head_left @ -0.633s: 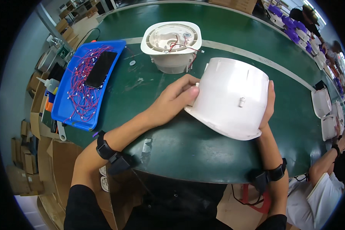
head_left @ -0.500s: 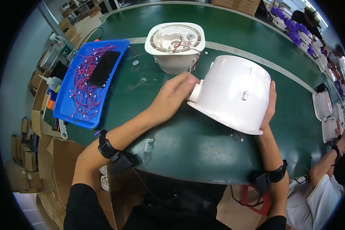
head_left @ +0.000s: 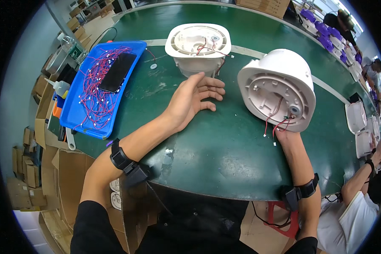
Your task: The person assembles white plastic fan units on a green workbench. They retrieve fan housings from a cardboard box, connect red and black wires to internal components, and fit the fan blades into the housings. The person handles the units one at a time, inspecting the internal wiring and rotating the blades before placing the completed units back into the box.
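My right hand (head_left: 288, 136) holds a white plastic housing (head_left: 258, 95) from beneath, its fingers mostly hidden behind it. The housing is tilted, so its flanged, hollow side with a round grey part faces me. Red and black wires (head_left: 274, 120) with small white plugs dangle from it. My left hand (head_left: 193, 98) is empty, fingers apart, over the green table between the two housings. Just beyond it a similar white housing (head_left: 194, 65) stands upright, hollow side up, with wires over its rim.
To the left lies a blue tray (head_left: 67, 114) with a tangle of red wires (head_left: 91, 99) and a black phone (head_left: 117, 73). A small round disc (head_left: 153, 66) rests on the green table (head_left: 216, 156). Another person's arm (head_left: 360, 182) is at the right edge, near more white housings (head_left: 355, 118).
My left hand has let go of the housing and opened. My right hand has turned the housing so its hollow side shows, and moved it slightly right.
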Tool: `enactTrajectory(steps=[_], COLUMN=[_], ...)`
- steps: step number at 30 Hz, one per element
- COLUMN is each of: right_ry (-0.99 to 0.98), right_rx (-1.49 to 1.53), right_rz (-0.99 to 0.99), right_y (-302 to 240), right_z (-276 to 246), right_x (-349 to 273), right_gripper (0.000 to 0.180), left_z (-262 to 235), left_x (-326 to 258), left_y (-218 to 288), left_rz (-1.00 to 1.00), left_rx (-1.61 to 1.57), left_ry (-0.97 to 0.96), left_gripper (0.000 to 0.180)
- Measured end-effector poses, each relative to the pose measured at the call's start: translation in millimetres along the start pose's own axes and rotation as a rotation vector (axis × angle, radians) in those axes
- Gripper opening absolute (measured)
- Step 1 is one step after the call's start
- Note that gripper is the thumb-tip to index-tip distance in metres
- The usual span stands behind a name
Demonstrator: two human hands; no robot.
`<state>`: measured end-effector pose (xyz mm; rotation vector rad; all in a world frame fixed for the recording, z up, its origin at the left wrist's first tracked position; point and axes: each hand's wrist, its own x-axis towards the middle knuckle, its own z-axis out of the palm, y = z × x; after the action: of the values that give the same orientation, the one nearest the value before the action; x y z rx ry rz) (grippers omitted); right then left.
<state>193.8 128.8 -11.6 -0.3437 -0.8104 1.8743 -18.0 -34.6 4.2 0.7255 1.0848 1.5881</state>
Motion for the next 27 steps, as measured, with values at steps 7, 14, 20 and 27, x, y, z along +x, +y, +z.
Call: enactTrajectory(steps=[7,14,20,27], right_ry=[0.185,0.017,-0.228,-0.190], right_rx=[-0.051,-0.217,-0.410,-0.482], right_rz=[0.039,-0.092,-0.120,-0.239], right_y=[0,-2,-8,-1], right_z=[22,26,9,24], right_x=[-6,-11,-6,-7], right_gripper=[0.050,0.056,0.062,0.048], left_z=[3,8,10,2], left_x=[-4,-10,-7,-9], left_y=[-5,-5,-3,-3], left_rz=[0.162,0.433,0.317,0.176], left_rx=[0.185,0.352,0.347,0.479], left_ry=[0.030,0.049,0.077,0.011], left_gripper=[0.026,0.019,0.014,0.025])
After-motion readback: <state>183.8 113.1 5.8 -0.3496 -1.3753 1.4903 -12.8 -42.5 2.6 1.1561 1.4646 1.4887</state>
